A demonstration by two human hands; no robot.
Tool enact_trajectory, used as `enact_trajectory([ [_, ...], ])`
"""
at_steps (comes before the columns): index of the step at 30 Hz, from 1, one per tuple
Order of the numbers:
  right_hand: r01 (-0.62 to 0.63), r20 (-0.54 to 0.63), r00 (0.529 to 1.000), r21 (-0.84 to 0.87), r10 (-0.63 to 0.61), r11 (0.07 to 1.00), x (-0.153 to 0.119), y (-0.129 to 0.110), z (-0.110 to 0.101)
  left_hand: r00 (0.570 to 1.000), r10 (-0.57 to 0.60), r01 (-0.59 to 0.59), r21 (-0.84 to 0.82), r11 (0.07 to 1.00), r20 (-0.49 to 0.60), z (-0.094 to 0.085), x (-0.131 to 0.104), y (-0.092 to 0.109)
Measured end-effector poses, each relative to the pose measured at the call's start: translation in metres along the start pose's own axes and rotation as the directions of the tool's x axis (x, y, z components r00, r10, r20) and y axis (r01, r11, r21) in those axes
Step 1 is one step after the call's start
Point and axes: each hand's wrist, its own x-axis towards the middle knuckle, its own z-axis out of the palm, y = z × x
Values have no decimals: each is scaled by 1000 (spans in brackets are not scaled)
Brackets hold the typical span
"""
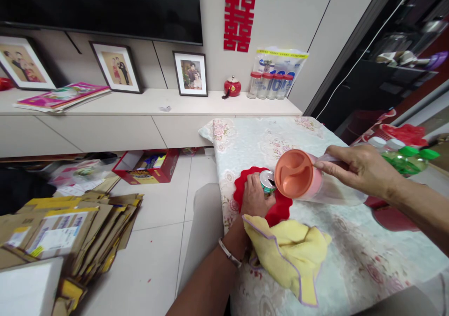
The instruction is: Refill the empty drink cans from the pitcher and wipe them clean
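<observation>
My left hand (253, 197) is wrapped round a green drink can (268, 181) with an opened silver top. The can stands on a red scalloped mat (283, 209). To its right, my right hand (365, 171) grips the handle of a clear plastic pitcher (336, 193). The pitcher is tipped on its side, its orange lid (293, 175) facing the can with the edge close beside the can's rim. I cannot tell whether they touch, and no liquid is visible between them. A crumpled yellow cloth (296, 250) with purple edging lies by my left wrist.
A flowered cloth covers the table (354, 241). At the right stand bottles with green caps (417, 152) and a dark red container (389, 218). Behind is a white cabinet (140, 105) with framed photos and glass jars (270, 86). Flattened cardboard (101, 232) lies on the floor at left.
</observation>
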Motion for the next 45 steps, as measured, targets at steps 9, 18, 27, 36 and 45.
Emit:
enact_trajectory([
  [9,28,-5,1000,-14,-28,1000,3,-2,-1,1000,-1,1,0,1000,-5,0,0,0],
  [18,33,12,999,-17,-33,999,5,-4,-3,1000,-13,13,9,1000,9,0,0,0],
  [27,50,11,999,-39,-50,998,8,-6,-5,1000,3,-3,-16,1000,-9,2,0,-1],
  [36,34,44,998,-34,-32,999,11,-6,-5,1000,-12,12,-21,1000,18,-1,-1,0],
  [45,38,43,998,-32,-36,999,13,-6,-6,1000,-14,14,-25,1000,17,-3,-1,1],
])
